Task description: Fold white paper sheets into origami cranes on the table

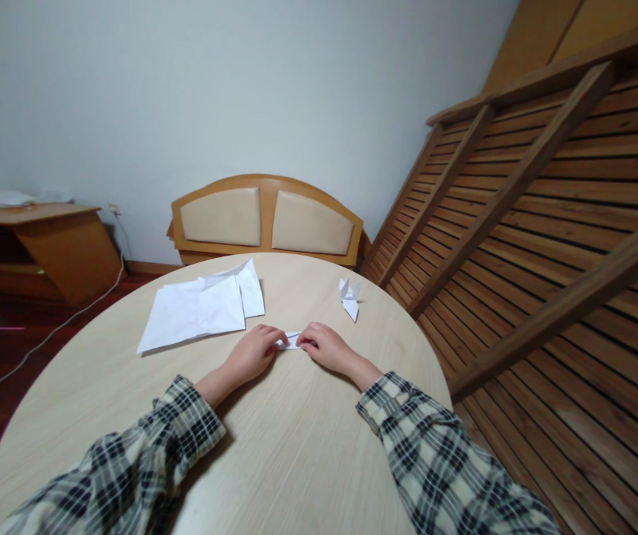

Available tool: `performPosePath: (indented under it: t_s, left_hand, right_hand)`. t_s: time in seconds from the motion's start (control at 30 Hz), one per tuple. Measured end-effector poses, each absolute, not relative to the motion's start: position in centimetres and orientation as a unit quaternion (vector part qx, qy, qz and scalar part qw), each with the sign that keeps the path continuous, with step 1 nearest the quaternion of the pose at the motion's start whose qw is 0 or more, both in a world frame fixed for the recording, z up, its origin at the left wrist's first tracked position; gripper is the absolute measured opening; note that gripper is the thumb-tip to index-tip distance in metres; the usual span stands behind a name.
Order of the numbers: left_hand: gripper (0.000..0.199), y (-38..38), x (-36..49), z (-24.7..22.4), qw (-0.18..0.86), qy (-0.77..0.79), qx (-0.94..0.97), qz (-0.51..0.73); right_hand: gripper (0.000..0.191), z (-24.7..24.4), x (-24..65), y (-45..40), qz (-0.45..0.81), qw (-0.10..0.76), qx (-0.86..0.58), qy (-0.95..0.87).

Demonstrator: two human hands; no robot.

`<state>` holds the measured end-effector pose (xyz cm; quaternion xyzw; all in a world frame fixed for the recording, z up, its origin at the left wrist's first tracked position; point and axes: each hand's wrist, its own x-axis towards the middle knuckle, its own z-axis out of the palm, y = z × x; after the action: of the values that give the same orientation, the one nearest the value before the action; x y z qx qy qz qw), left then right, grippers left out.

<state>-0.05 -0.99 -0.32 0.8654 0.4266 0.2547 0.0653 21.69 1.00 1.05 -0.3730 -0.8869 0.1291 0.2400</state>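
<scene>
A small folded strip of white paper [291, 342] lies on the table between my two hands, partly hidden under the fingers. My left hand [256, 351] has its curled fingers on the paper's left end. At the other end, my right hand [326, 348] pinches the paper with thumb and fingers. Both wrists rest low over the tabletop. To the left of my left hand are several creased white sheets of paper [196, 308], overlapping. Beyond my right hand stands a small folded white paper figure [349, 297] with pointed tips.
The round light wood table [297, 453] fills the foreground. Behind it is a headboard [266, 215] with two beige panels against the wall. A slatted wooden frame [525, 193] leans at the right. A wooden cabinet [73, 249] and a white cable [45, 354] are at the left.
</scene>
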Motion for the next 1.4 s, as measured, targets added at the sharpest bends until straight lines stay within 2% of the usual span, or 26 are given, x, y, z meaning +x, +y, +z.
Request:
performPosePath:
  t_s: [0.17,0.43,1.03,1.4]
  left_hand:
    - [0.03,-1.04,-0.1,-0.13,0.074,0.422,0.866,0.257]
    - [0.017,-1.07,-0.39,0.17,0.08,0.409,0.873,0.252]
    - [0.017,-1.37,-0.3,0.32,0.027,0.37,0.9,0.228]
    - [0.018,-1.43,-0.23,0.41,0.042,0.372,0.897,0.234]
  right_hand:
    - [0.015,1.06,21.71,1.02,0.135,0.24,-0.375,-0.885]
    - [0.007,1.31,21.7,0.72,0.132,0.236,-0.379,-0.885]
    - [0.01,1.52,21.88,0.69,0.122,0.22,-0.358,-0.899]
    - [0.012,1.28,21.82,0.58,0.112,0.224,-0.359,-0.899]
